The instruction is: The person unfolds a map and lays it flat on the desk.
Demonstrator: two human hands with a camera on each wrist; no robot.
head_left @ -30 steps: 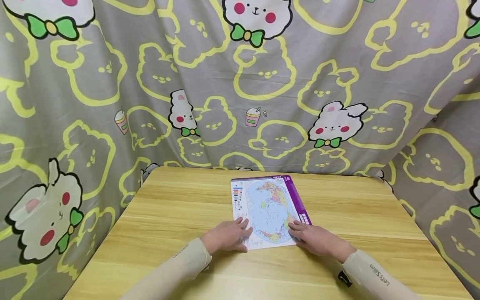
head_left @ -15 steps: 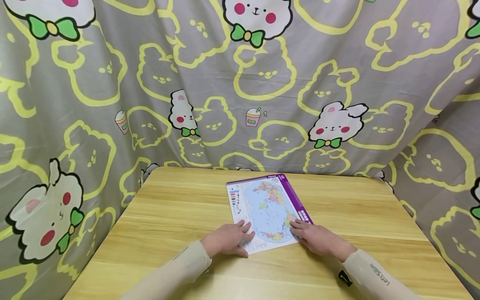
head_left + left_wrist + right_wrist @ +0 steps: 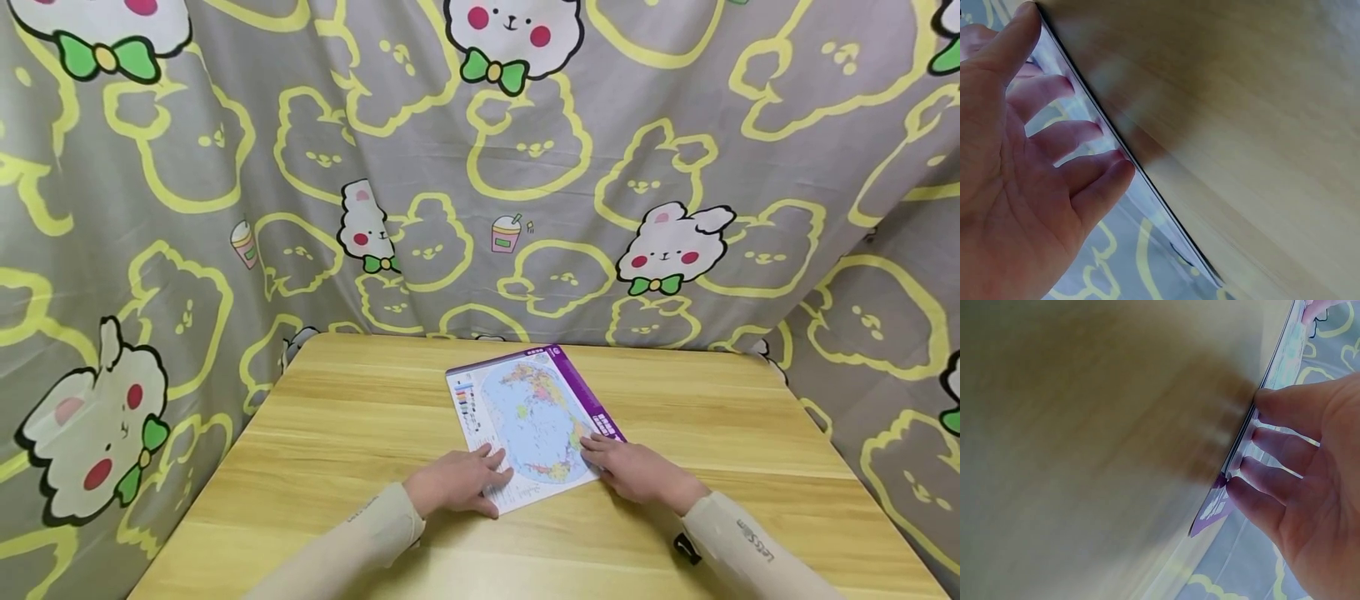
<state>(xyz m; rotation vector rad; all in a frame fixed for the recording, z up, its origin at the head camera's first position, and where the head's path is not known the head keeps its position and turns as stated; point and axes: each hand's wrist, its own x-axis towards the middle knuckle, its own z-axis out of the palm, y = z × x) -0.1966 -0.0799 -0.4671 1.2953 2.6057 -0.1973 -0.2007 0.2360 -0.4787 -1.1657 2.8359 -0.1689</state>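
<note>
A thin, stiff world map (image 3: pixel 528 425) with a purple band along its right edge lies on the table, turned at a slant. My left hand (image 3: pixel 457 479) rests on its near left part, fingers spread and the thumb by the near corner. On the near right side, the fingertips of my right hand (image 3: pixel 637 471) press on the map beside the purple band. The left wrist view has the left hand's fingertips on the map's face (image 3: pixel 1154 203). In the right wrist view the right fingers touch it near its purple corner (image 3: pixel 1213 509).
The wooden table (image 3: pixel 345 417) extends around the map on all sides. Behind it and at both sides hangs a grey curtain (image 3: pixel 442 167) with yellow outlines and white cartoon animals. A small black object (image 3: pixel 686 548) shows beside the right sleeve.
The map has turned counterclockwise: its far edge has swung left and its near left corner has come closer to me. Both hands have stayed on it, shifting only slightly.
</note>
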